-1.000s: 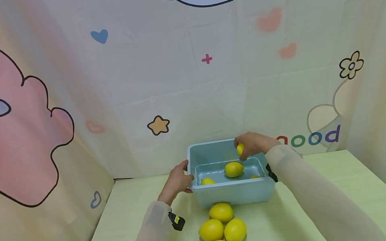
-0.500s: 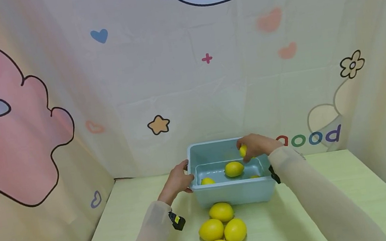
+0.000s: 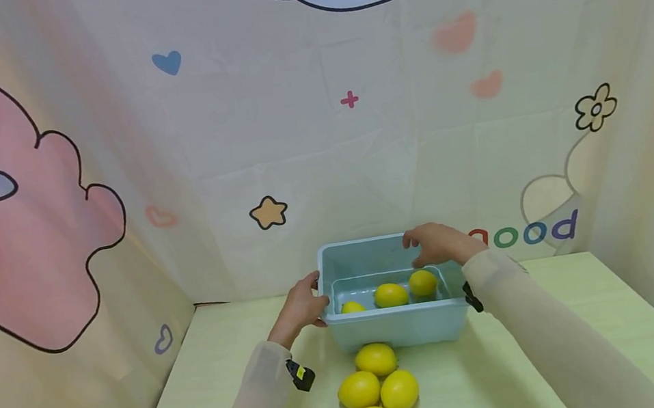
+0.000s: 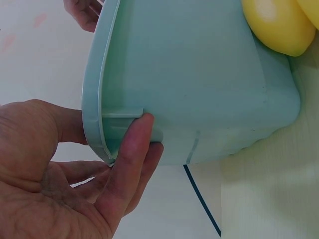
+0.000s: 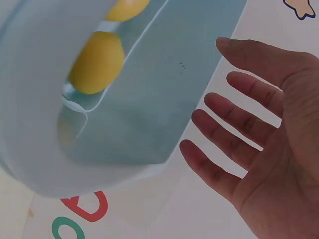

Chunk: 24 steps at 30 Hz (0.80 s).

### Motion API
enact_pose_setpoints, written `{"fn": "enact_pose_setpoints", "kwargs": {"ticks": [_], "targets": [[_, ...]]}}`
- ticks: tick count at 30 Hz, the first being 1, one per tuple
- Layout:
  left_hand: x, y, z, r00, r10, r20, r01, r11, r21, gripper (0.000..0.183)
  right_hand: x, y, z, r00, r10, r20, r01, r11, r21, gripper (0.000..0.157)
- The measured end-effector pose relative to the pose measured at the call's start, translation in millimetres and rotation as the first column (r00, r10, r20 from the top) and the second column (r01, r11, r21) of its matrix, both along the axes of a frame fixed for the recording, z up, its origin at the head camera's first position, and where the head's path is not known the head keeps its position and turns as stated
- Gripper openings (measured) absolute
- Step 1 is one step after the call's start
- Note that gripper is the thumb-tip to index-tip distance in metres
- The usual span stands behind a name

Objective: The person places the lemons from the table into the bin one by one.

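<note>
A light blue plastic bin [image 3: 399, 329] stands on the table, with several yellow lemons inside it; one lemon [image 3: 422, 284] lies at the right, another lemon [image 3: 391, 295] beside it. My left hand [image 3: 300, 306] grips the bin's left end, thumb over the rim and fingers curled under it, as the left wrist view shows close up. Above the right part of the bin hovers my right hand [image 3: 439, 243], holding nothing. In the right wrist view the right hand's fingers [image 5: 224, 134] are spread and relaxed, apart from the lemon [image 5: 97, 62] in the bin.
In front of the bin several lemons [image 3: 379, 393] lie clustered on the pale green table [image 3: 229, 355]. A printed curtain [image 3: 305, 131] hangs right behind the bin. Both forearms, in light sleeves, reach in from the near side.
My right hand has let go of its lemon, which now lies at the right in the bin. The lemon beside it has shifted slightly left and nearer. The left hand keeps its place.
</note>
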State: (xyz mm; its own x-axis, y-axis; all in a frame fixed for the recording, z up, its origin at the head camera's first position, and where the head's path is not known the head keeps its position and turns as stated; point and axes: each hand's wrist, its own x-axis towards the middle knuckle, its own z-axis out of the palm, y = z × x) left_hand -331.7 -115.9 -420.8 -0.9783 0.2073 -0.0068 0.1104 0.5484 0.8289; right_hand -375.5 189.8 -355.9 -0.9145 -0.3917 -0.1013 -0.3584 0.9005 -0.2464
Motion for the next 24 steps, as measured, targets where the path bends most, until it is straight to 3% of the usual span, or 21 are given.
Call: {"fn": "enact_pose_setpoints", "kwargs": {"ticks": [13, 24], "targets": [[-0.4, 1.3, -0.6, 1.0, 0.007, 0.015, -0.007, 1.0, 0.016, 0.052, 18.2, -2.8, 2.1, 0.992, -0.014, -0.123, 0.011, 1.0, -0.023, 0.048], [1.2, 0.4, 1.2, 1.0, 0.007, 0.025, -0.007, 1.0, 0.027, 0.053, 32.8, 12.8, -9.9, 0.968, -0.052, -0.247, 0.039, 0.997, -0.059, 0.052]]}}
